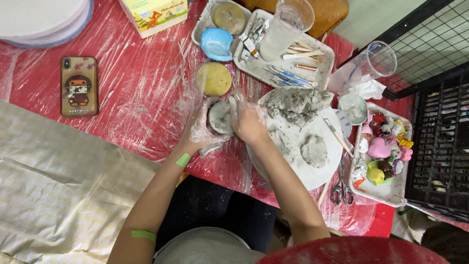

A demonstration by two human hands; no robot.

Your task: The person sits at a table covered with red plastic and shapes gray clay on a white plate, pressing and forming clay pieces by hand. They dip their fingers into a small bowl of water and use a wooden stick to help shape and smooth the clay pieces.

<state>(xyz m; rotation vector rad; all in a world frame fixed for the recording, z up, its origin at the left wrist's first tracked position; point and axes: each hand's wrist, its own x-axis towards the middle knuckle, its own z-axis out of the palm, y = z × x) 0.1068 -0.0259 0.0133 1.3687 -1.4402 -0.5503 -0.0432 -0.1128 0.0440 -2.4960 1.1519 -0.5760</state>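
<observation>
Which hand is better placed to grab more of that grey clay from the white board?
Probably the right hand: it lies beside the white board, where the grey clay is heaped. The left hand cups the small round mould, farther away.

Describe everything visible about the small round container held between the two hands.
The small round container is a shallow cup-like mould, its inside coated with grey, clay-like paste. It sits above the plastic-covered red table, just left of the white round board. The left hand, in a thin clear plastic glove, cups its left side; the right hand, also gloved, presses at its right rim. Its outer wall is hidden.
</observation>
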